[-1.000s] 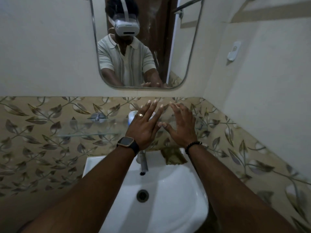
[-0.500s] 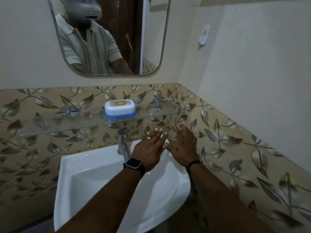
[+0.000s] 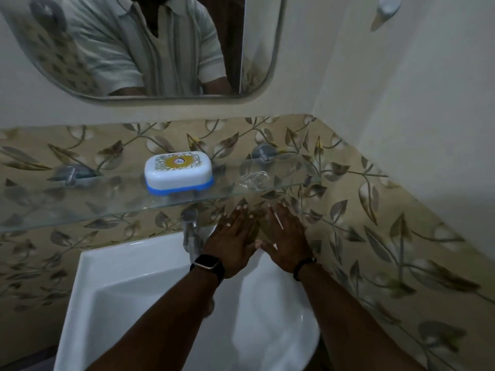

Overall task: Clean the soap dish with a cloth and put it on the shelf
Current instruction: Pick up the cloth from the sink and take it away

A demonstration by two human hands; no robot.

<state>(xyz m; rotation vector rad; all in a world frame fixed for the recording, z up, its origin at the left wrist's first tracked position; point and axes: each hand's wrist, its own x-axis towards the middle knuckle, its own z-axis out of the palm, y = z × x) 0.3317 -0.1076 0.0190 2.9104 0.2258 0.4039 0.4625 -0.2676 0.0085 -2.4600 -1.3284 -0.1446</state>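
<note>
Head view shows your left hand (image 3: 232, 243) and right hand (image 3: 284, 241) spread flat, empty, over the sink's (image 3: 112, 285) back edge; soap dish (image 3: 178, 172) mid-shelf (image 3: 80, 210).

I see a white sink (image 3: 112, 285); its chrome tap (image 3: 189, 231) stands at the back rim, and a mirror (image 3: 139, 46) hangs on the wall above the sink.

Long clear glass shelf (image 3: 112, 210) fixed on the leaf-patterned tile wall, held by two round metal brackets. Directly on it, near the middle, closed white plastic soap dish with blue base and yellow-patterned lid (image 3: 179, 173), standing flat.
</note>
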